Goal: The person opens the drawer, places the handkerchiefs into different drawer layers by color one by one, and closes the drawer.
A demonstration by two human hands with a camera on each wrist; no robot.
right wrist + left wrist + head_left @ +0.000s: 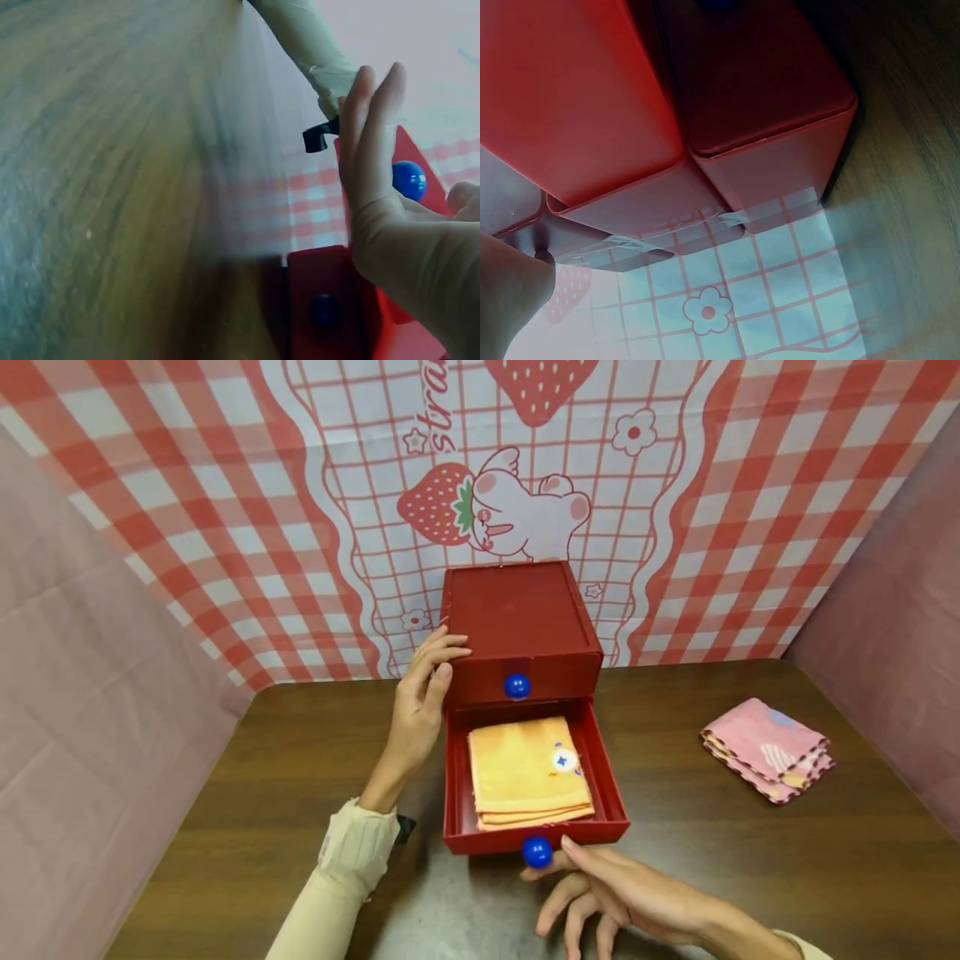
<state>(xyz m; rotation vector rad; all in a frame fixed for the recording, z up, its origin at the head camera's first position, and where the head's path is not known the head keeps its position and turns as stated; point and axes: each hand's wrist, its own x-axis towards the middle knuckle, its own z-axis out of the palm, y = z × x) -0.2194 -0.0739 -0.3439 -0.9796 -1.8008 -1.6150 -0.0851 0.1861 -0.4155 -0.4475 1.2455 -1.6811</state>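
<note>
A red drawer cabinet (517,610) stands against the back cloth. Its middle drawer (611,793) is pulled out, with a folded yellow towel (525,768) lying inside. My left hand (422,689) rests on the cabinet's upper left edge, fingers on the top and thumb lower down. By the open drawer's blue knob (537,852) is my right hand (622,893), thumb and index finger close to it, the other fingers loosely spread. Whether they touch the knob cannot be told. The right wrist view shows this knob (409,180) beside extended fingers (367,142).
On the table's right lies a folded pink patterned towel (768,747). The top drawer carries a blue knob (517,686); a lower closed drawer (765,82) sits beneath the open one. Checked strawberry cloth (360,510) hangs behind, and pinkish cloth (97,710) flanks the wooden table (315,752).
</note>
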